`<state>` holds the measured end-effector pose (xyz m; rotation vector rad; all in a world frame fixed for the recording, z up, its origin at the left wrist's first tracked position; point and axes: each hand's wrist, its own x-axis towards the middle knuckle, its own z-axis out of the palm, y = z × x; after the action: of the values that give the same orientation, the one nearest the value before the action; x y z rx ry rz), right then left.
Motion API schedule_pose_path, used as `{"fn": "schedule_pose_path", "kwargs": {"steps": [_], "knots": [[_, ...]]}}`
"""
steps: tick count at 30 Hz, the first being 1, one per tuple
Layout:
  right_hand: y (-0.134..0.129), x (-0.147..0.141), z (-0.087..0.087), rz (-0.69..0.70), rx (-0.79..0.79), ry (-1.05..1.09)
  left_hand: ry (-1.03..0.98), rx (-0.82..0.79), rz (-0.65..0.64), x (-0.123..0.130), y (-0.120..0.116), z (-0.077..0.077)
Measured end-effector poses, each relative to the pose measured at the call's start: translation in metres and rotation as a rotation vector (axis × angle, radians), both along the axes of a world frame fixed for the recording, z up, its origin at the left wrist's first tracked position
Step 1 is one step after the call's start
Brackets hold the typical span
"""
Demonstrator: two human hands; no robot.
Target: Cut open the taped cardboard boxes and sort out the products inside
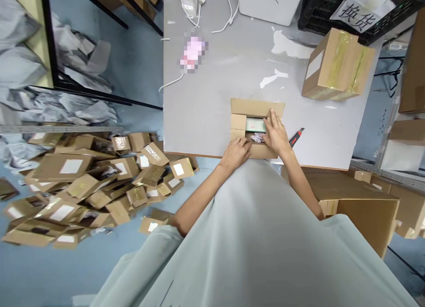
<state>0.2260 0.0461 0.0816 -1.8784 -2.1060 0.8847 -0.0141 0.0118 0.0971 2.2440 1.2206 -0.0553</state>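
Note:
An opened cardboard box (257, 106) lies at the front edge of the grey table, its flaps folded outward. Inside it are a pale green and white item (255, 125) and some crumpled printed paper (257, 137). My left hand (236, 153) rests on the box's near left corner, fingers bent over the near flap. Over the right side of the box is my right hand (276, 132), its fingers spread across the flap and inner edge. A red and black box cutter (296, 137) lies just right of my right wrist.
On the table (206, 107) stand a taped carton (338, 68) at right, a black crate (361, 14) behind it, and a blurred pink object (193, 53) with a cable. Many opened boxes (71, 166) cover the floor at left. A large carton (355, 192) stands below the table's right edge.

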Motion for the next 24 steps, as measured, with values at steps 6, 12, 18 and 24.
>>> {"fn": "schedule_pose_path", "kwargs": {"steps": [6, 12, 18, 24], "knots": [[-0.021, -0.001, -0.006, 0.009, 0.035, 0.003, 0.037, 0.165, 0.252, -0.036, -0.001, 0.013], [-0.053, 0.025, 0.012, -0.163, 0.089, -0.032, 0.052, 0.208, 0.373, -0.057, 0.003, 0.004], [-0.073, 0.044, 0.009, -0.411, 0.084, -0.146, 0.028, 0.117, 0.25, -0.035, 0.011, -0.013], [-0.064, 0.015, 0.013, -0.246, -0.052, -0.13, -0.047, 0.015, 0.31, -0.009, 0.028, -0.048]]}}
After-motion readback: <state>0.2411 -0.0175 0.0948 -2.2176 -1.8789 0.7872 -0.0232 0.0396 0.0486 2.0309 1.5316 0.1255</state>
